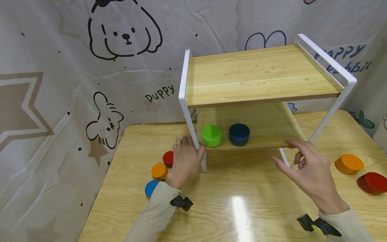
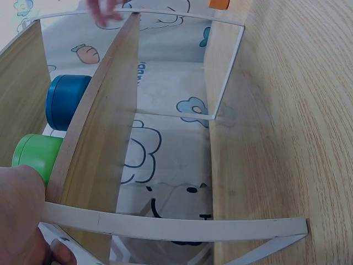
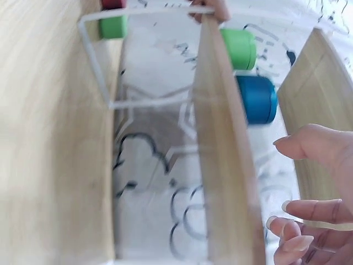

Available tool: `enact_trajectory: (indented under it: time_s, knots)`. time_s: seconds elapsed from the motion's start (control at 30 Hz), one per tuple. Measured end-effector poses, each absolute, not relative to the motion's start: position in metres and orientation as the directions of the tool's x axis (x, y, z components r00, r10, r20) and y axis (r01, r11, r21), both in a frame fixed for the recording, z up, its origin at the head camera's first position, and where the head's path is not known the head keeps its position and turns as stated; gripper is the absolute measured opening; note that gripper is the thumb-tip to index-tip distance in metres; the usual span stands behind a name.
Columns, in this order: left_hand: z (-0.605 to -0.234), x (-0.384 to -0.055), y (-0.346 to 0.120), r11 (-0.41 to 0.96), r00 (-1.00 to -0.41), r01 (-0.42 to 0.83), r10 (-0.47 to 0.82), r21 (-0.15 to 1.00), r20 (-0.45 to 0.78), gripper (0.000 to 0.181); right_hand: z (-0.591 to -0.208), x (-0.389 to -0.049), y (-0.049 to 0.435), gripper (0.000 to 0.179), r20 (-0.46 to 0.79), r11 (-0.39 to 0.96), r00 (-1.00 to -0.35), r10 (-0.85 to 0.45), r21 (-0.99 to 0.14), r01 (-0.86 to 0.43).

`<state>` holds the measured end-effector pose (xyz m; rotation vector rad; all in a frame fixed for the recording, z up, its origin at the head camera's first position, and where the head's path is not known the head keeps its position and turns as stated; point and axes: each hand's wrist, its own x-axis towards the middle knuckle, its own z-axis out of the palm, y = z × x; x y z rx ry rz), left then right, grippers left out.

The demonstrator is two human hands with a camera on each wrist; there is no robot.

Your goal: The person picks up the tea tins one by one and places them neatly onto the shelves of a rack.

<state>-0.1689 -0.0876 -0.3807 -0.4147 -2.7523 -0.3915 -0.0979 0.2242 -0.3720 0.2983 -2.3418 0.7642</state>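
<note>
A two-tier wooden shelf (image 1: 260,75) with white metal side frames stands on the table. My left hand (image 1: 187,159) grips its left front post at the height of the lower board. On that lower board (image 1: 266,131), a green round block (image 1: 212,136) sits at the left end, with a dark blue round block (image 1: 239,134) to its right. My right hand (image 1: 314,174) is at the board's right front corner, thumb and index finger spread apart, nothing between them. In the right wrist view its fingers (image 3: 314,211) show beside the board, beyond the blue block (image 3: 258,99).
Left of the shelf, a red block (image 1: 168,158), an orange block (image 1: 159,171) and a blue block (image 1: 151,188) lie on the table (image 1: 121,208), partly behind my left arm. Another orange block (image 1: 349,163) and red block (image 1: 373,183) lie at the right. A printed cloth (image 1: 60,101) hangs behind.
</note>
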Motion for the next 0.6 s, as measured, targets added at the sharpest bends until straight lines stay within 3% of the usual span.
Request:
enact_trajectory:
  time_s: [0.3,0.6]
  knots:
    - [-0.379,-0.17,-0.086,0.914,-0.898,0.336,0.239,0.225,0.37,0.032,-0.406,-0.081,0.278,0.05,0.567,0.878,-0.819,0.085,-0.431,-0.207]
    - [-0.38,-0.169,-0.086,0.917,-0.908,0.324,0.232,0.233,0.349,0.031,-0.433,-0.083,0.334,0.061,0.375,0.925,-0.904,0.204,-0.375,0.053]
